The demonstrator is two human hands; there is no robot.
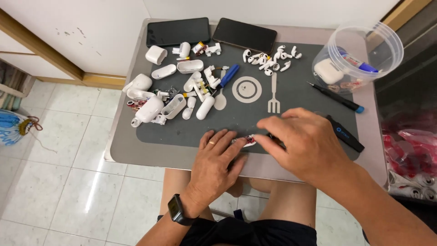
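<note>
The left hand lies flat near the front edge of the grey mat, its fingers held close together and pressing down on a small circuit board, a speckled piece in red, white and black. Only the board's right end shows beyond the fingertips. The right hand arches over the same spot, fingers curled inward and meeting at the board's edge. Whether they pinch a tool or the board itself cannot be told, since the knuckles hide the tips.

The mat is matte and rubbery, printed with pale outlines of a plate, fork and spoon, and covers most of a smooth, pale worktop. A heap of glossy white plastic shells, rounded case halves and caps, lies to the left. Smaller white earbud pieces cluster near the back. Two dark, glassy phones lie face up at the far edge. A clear round tub on the right holds a white case and other bits, blurred through its wall. A thin black screwdriver has a blue tip, and a black pry tool is partly covered by the right hand.
</note>
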